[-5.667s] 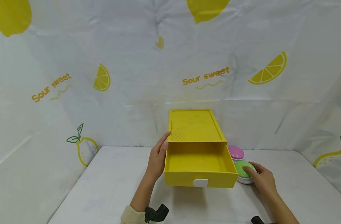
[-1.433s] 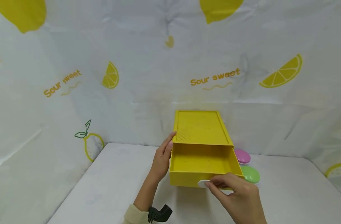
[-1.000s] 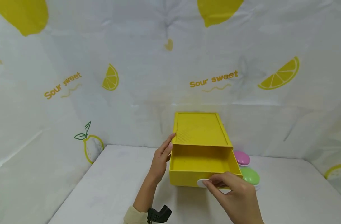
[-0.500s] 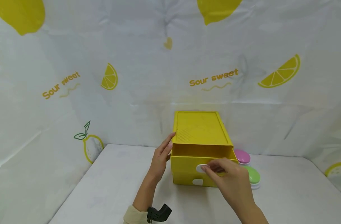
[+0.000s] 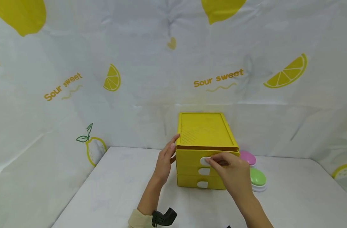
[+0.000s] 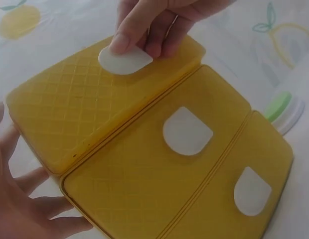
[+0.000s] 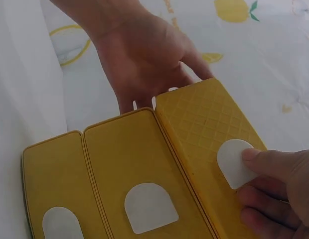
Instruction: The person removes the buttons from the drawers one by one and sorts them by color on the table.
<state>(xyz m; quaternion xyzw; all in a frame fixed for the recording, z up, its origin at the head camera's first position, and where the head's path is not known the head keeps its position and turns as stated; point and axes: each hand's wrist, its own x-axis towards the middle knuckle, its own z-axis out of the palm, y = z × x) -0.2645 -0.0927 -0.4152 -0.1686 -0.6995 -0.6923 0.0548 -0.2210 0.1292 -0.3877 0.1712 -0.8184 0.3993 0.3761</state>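
Note:
A small yellow drawer unit [image 5: 206,129] with three stacked drawers stands at the back of the table. My right hand [image 5: 233,172] pinches the white pull tab [image 5: 204,161] of the top drawer [image 5: 187,157] between thumb and fingers. That drawer sticks out slightly past the others, with a thin dark gap under the unit's top edge. My left hand [image 5: 163,163] rests along the unit's left side, its fingers extended in the right wrist view. White tabs also show on the middle drawer [image 6: 144,164] and bottom drawer [image 7: 50,174], which sit flush.
On the table [image 5: 116,190], right of the unit, are a pink-topped round object [image 5: 248,157] and a green-topped one [image 5: 257,177], both with white bases. A white lemon-print sheet [image 5: 142,79] hangs directly behind the unit.
My right hand has left the green-topped object, taken the top drawer's tab and pushed the drawer back, nearly closed. The lower drawer fronts now show. My left hand stays at the unit's side.

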